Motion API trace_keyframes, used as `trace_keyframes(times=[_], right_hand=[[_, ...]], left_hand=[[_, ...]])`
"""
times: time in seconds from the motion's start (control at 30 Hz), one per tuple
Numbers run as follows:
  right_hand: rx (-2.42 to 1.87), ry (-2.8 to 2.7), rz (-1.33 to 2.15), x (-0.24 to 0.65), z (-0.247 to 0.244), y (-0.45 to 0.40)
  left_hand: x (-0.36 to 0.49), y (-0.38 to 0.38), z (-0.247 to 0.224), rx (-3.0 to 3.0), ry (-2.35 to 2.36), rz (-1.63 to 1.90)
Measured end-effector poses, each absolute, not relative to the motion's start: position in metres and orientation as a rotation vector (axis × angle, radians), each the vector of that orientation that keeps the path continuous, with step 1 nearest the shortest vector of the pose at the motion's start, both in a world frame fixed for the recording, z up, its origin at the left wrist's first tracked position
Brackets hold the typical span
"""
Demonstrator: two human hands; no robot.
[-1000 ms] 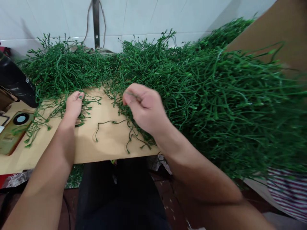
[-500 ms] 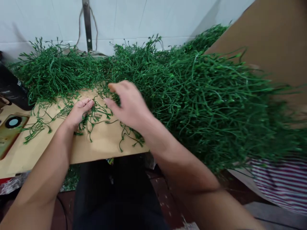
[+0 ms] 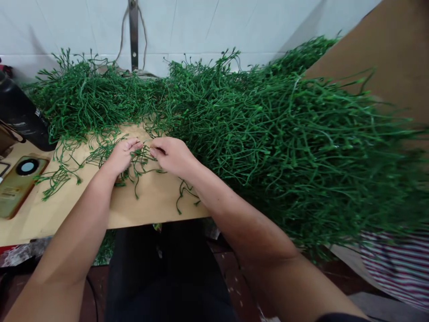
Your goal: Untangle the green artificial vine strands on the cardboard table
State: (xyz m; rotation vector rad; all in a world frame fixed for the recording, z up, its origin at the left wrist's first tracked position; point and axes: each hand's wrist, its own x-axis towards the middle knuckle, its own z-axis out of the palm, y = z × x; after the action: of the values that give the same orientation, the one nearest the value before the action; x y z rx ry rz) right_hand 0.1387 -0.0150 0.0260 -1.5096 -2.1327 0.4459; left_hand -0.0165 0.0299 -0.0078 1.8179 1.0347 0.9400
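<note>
My left hand (image 3: 124,154) is closed over the cardboard, with a few thin green plastic stems (image 3: 136,176) poking out below its fingers. Just to its right, my right hand (image 3: 170,154) is pinched, thumb against forefinger, its tips close to those of the left. Whatever sits in that pinch is too small to make out. Loose stems with little forked tips (image 3: 58,179) lie left of my hands, and another few (image 3: 183,192) lie near the board's front edge. Behind and to the right rises a big heap of the same green stems (image 3: 268,129).
The cardboard sheet (image 3: 144,210) forms the work surface. On the left are a phone (image 3: 22,185) and a black bottle (image 3: 23,112). A tall cardboard panel (image 3: 372,58) leans at the right, above striped cloth (image 3: 398,264). A metal bar (image 3: 133,36) stands against the white wall.
My right hand has come down from the edge of the heap beside my left, its spread fingers now pinched together. The view has shifted slightly, so the surroundings appear farther right.
</note>
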Motion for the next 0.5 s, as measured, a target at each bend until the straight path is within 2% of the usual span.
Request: trace_keyframes(times=[0.1, 0.23, 0.33, 0.5], right_hand=[[-1.435, -2.191, 0.506, 0.141, 0.034, -0.026], [-0.908, -2.401, 0.613, 0.148, 0.061, -0.065], [-0.846, -2.387, 0.362, 0.168, 0.081, -0.089], [-1.278, -1.872, -0.326, 0.239, 0.090, -0.093]], left_hand=[[-0.023, 0.040, -0.014, 1.872, 1.139, 0.975], [-0.056, 0.067, -0.016, 1.628, 1.621, 1.330], [-0.070, 0.067, -0.009, 1.444, 1.637, 1.512], [-0.036, 0.034, 0.000, 1.689, 1.250, 1.186]])
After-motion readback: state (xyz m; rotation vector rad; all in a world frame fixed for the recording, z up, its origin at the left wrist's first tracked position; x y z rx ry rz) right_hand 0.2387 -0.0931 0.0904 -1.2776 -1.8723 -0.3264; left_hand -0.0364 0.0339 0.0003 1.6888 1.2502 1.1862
